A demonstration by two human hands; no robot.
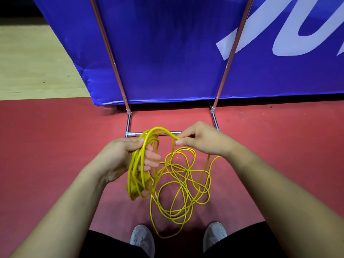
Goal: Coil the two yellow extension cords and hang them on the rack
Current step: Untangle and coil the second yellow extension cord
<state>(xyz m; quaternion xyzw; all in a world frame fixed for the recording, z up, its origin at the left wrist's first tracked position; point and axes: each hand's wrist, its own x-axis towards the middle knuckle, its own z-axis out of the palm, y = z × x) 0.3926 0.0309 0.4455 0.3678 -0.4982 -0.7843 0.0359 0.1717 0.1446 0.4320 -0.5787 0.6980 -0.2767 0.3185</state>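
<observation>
Left hand (128, 155): grips the coil (138, 175) at its top. The thumb lies over the strands and the fingers (152, 157) wrap under them, clamped on the bundle.
Right hand (201, 140): level with the left hand and near it. Thumb and forefinger are pressed together on a single strand, and the other fingers are curled into the palm.
Cord (182, 192): yellow, in three parts.
Cord, part 1: the coil, several loops hanging below the left hand, clear of the floor (46, 146).
Cord, part 2: one strand arching from the left hand across to the right-hand pinch.
Cord, part 3: loose overlapping loops on the floor below the right hand, reaching back between the shoes (142, 239) (whether this pile is one cord or two cannot be told).
Rack (128, 121): a metal tube frame standing just beyond the hands. Its two uprights rise in front of the banner (167, 53), and its base bar shows behind the arching strand. No cord hangs on the part in view.
Banner: blue with white lettering, upright behind the rack.
Floor: red under the person, pale wood at far left.
Shoes: grey, one on each side of the nearest loop.
</observation>
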